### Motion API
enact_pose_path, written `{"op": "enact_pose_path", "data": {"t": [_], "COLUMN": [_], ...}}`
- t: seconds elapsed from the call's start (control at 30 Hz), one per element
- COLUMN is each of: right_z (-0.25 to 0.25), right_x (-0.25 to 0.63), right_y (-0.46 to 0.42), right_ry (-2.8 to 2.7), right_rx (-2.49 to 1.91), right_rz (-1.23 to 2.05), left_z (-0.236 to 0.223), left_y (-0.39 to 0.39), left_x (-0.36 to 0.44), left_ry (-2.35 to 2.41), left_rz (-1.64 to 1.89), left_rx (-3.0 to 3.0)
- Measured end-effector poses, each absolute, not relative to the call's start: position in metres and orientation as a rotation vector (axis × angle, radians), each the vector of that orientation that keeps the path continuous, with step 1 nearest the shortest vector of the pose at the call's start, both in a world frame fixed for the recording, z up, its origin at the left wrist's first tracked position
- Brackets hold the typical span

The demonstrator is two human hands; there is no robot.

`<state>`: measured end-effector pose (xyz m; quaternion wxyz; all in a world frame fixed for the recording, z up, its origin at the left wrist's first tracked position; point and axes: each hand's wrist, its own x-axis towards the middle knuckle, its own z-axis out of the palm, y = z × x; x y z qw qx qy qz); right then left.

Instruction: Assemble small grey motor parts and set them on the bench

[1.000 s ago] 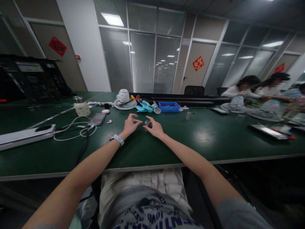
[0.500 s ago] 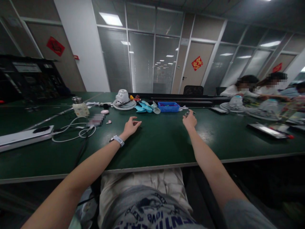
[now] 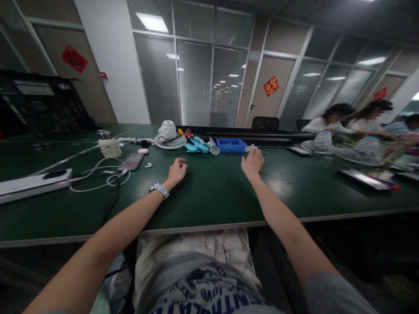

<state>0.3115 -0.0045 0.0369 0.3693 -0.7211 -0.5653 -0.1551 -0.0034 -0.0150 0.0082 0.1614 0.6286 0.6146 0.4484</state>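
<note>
closest in is the grey printed shirt (image 3: 209,283), way on my side of the blue tray (image 3: 231,145), and past it the green table (image 3: 209,200) the tray sits on. there's 1 watch (image 3: 160,190) on the left wrist, nearer than the tray and off to its left. left hand (image 3: 177,171) is just ahead of that, also left of the tray: fingers loosely curled, thumb and fingertips a little apart, nothing i can see in it.

right hand (image 3: 252,161) is palm down, a bit nearer than the tray's right end, thumb well away from the fingers. can't tell if they're closed on anything, since the back of the hand hides it. a white scrap (image 3: 251,148) pokes out just past those fingers, right beside the tray. honestly can't tell if they touch.

left of the tray: a white cable (image 3: 122,181), a cream bottle (image 3: 110,147), then light blue fan blades (image 3: 198,145) right next to it and a white fan (image 3: 168,135) beyond those. way right of the tray, 2 people (image 3: 338,117) in pale tops. behind it, 1 black chair (image 3: 265,123).
</note>
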Motion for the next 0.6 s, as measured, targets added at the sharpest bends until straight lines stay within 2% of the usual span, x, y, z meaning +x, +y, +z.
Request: {"op": "enact_pose_path", "data": {"t": [0.13, 0.23, 0.37, 0.6], "right_z": [0.023, 0.006, 0.0, 0.006], "right_x": [0.232, 0.185, 0.169, 0.186], "right_y": [-0.014, -0.017, -0.018, -0.019], "right_ry": [-2.141, -2.409, -2.436, -2.341], "right_rx": [-1.259, -0.984, -0.968, -1.086], "right_rz": [-0.104, 0.078, 0.187, 0.177], "left_z": [0.006, 0.004, 0.003, 0.003], "left_y": [-0.012, -0.01, -0.01, -0.011], "left_x": [-0.006, -0.007, -0.006, -0.005], "left_ry": [1.773, 1.771, 1.767, 1.774], "left_rz": [1.31, 1.325, 1.326, 1.307], "left_rx": [1.778, 1.773, 1.785, 1.762]}}
